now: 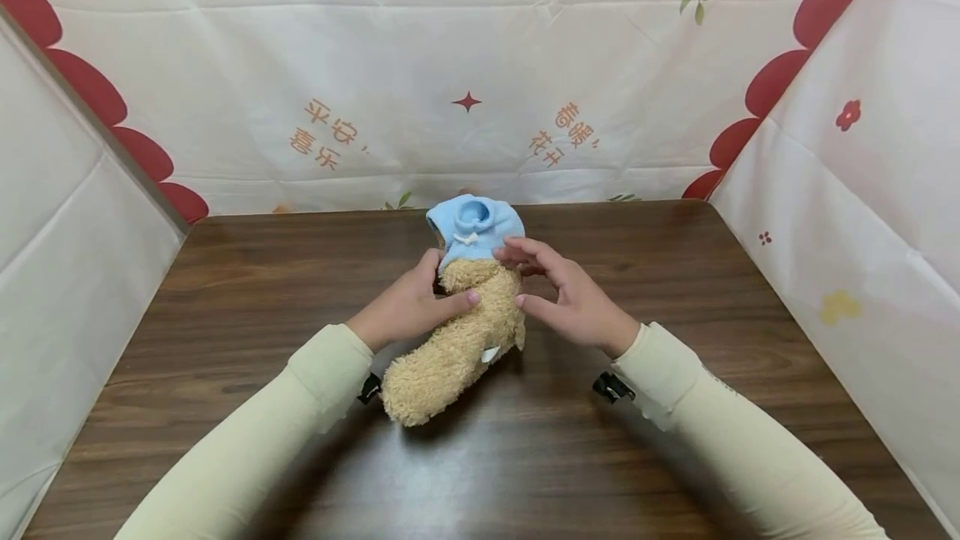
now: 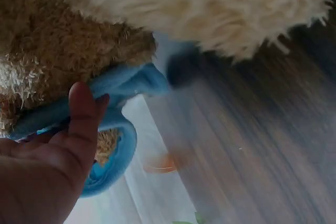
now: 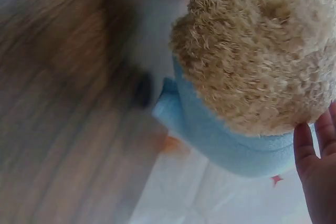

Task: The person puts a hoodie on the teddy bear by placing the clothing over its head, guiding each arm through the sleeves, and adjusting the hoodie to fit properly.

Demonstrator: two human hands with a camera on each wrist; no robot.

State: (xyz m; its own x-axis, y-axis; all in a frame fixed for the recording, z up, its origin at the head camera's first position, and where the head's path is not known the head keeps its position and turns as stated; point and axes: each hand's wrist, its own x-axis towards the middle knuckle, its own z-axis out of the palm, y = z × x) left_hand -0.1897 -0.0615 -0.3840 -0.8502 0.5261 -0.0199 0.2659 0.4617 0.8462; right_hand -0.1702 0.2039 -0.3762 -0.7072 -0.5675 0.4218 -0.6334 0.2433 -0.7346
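A curly, tan plush toy (image 1: 450, 361), with a thick, rounded limb and a small white tag (image 1: 490, 354), is between the hands above the dark, wood-grained table (image 1: 285, 298). At its far end is a soft, pale-blue garment (image 1: 491, 227) with a round collar and white bow (image 1: 467, 237). The left hand (image 1: 408, 302) grips the toy, thumb across the fur; the right hand (image 1: 573, 294), loosely spread, touches garment and fur.
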